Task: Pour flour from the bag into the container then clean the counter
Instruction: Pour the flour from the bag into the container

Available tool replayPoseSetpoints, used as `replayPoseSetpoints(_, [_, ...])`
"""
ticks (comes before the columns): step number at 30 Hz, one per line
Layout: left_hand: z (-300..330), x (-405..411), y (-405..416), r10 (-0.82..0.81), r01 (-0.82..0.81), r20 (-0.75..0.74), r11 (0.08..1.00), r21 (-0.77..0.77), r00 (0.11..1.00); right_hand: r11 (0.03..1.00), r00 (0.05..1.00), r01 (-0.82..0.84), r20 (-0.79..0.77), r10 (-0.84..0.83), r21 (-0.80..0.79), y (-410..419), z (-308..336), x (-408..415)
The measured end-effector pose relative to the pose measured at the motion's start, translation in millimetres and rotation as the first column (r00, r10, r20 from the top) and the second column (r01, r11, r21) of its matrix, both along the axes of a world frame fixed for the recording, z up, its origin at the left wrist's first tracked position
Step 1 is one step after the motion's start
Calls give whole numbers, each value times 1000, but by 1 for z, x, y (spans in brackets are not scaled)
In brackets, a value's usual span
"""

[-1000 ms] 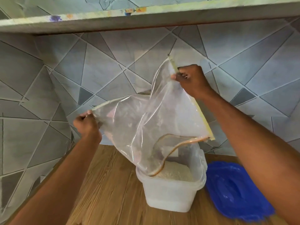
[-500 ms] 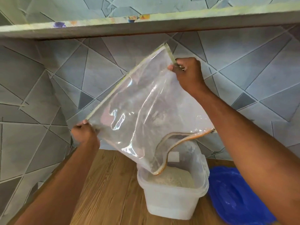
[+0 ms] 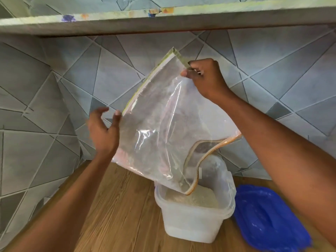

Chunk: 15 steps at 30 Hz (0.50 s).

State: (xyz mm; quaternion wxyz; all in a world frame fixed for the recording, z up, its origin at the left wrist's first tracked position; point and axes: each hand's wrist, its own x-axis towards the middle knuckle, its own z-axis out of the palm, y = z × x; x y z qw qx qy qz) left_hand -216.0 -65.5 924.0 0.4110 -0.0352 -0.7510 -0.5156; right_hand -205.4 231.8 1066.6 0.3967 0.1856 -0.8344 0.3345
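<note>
We find no word, number or brand that can be read anywhere. The small white tag [image 3: 200, 172] on the zip edge of the clear plastic bag [image 3: 160, 124] shows no legible print, and the coloured patches on the pale shelf edge [image 3: 163, 17] above are only blurred blotches.

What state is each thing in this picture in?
Bag: upended, mouth open over the container, nearly empty.
Container: upright, uncovered, part filled with flour.
Lid: off, flat on the counter.
Right hand: pinching the bag's corner.
Left hand: fingers spread, beside the bag.
</note>
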Motion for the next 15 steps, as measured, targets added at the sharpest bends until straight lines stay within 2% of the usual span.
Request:
replayPoseSetpoints(3, [35, 2, 15, -293, 286, -18, 944, -163, 956, 999, 999, -22, -33, 23, 44, -12, 7, 0])
replayPoseSetpoints(6, [53, -9, 26, -349, 342, 5, 917, -204, 937, 992, 999, 26, -39, -22, 125, -20, 11, -2])
replayPoseSetpoints(8, [54, -15, 31, -359, 356, -3, 927, -121, 933, 978, 993, 100, -85, -85, 185, -21, 8, 0])
replayPoseSetpoints(11, [51, -18, 36, -337, 338, -27, 941, 17, 941, 955, 958, 201, -249, -145, 217, -16, -6, 9])
replayPoseSetpoints(15, [50, -24, 29, -364, 361, -19, 912, 195, 931, 863, 813, 460, -488, -317, 206, -8, -50, 36])
